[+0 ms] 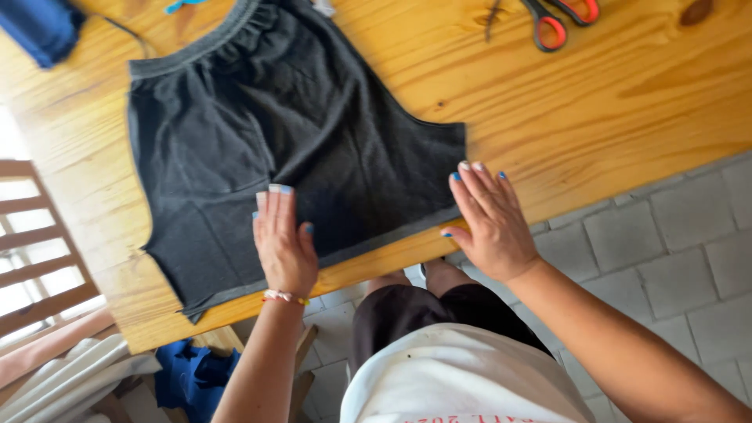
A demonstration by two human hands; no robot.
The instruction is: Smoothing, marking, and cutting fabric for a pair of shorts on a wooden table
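**Pressing dark shorts flat on a wooden table**

Lying spread across the wooden table is a pair of dark grey shorts, its elastic waistband pointing toward the far left corner and its leg hems running along the near edge. The left hand is resting palm down on the fabric near the middle of the hem, fingers straight and together, gripping nothing. The right hand is lying open and flat too, fingers slightly spread, its fingertips touching the right corner of the shorts while the palm is sitting on bare wood at the table's edge. A thin bracelet is circling the left wrist.

Red-handled scissors are lying at the far side of the table, well apart from the shorts. A blue cloth is sitting at the far left corner, and a wooden chair is standing at the left.
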